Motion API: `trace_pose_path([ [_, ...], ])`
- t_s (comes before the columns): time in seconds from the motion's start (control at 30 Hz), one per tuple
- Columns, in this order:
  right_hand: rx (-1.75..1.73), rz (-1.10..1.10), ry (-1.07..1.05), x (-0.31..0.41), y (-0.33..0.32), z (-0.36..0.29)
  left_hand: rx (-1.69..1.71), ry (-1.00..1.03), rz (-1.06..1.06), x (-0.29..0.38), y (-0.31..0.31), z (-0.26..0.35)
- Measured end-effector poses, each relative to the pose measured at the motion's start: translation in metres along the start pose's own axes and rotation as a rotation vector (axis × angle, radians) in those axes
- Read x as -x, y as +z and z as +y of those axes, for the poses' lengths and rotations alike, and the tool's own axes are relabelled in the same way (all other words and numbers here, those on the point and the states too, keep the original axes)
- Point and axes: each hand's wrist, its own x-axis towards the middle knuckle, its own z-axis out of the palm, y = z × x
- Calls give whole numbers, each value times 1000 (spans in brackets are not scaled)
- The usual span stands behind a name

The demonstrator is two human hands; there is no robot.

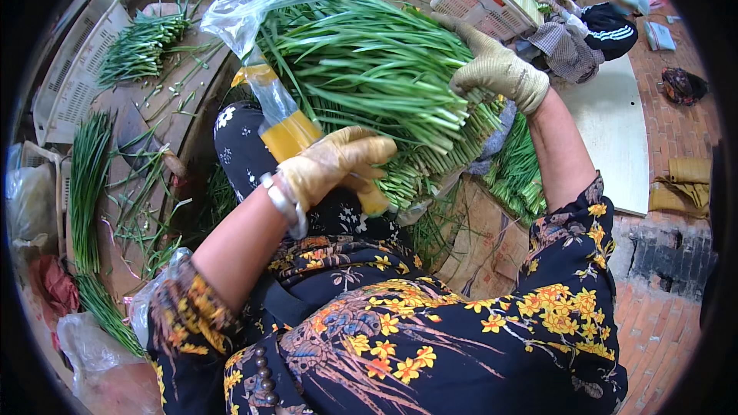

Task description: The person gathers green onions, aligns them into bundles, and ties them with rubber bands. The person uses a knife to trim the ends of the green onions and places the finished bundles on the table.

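Note:
Both hands wear pale work gloves. Long green chives (369,63) lie in a large pile over the lap, their cut ends toward the lower right. My right hand (499,69) grips the pile's upper right side near the cut ends. At the pile's lower left edge is my left hand (340,167), slightly blurred, fingers apart and seemingly empty. Beside it, a clear plastic bag (248,11) with yellow bands runs along the pile's left side and over its top. More cut stems (403,181) show beneath the pile, partly in clear plastic.
On the wooden board (202,83) at left are a wide-bladed knife (135,138), loose trimmings and chive bunches (89,190). White plastic crates (81,69) stand behind. More chives (519,173) lie right of the lap. Another person (611,29) sits at upper right beside a crate (484,3).

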Motion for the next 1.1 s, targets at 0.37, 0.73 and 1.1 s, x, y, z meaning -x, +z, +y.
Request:
trace_pose_path([
  [0.37,762,162,-246,85,188,-33,703,397,3,18,2,-29],
  [0.73,101,576,-348,63,136,-12,812,349,148,34,-22,-25],
  [1.1,-1189,-267,-6,65,169,-6,456,386,464,43,31,26],
])
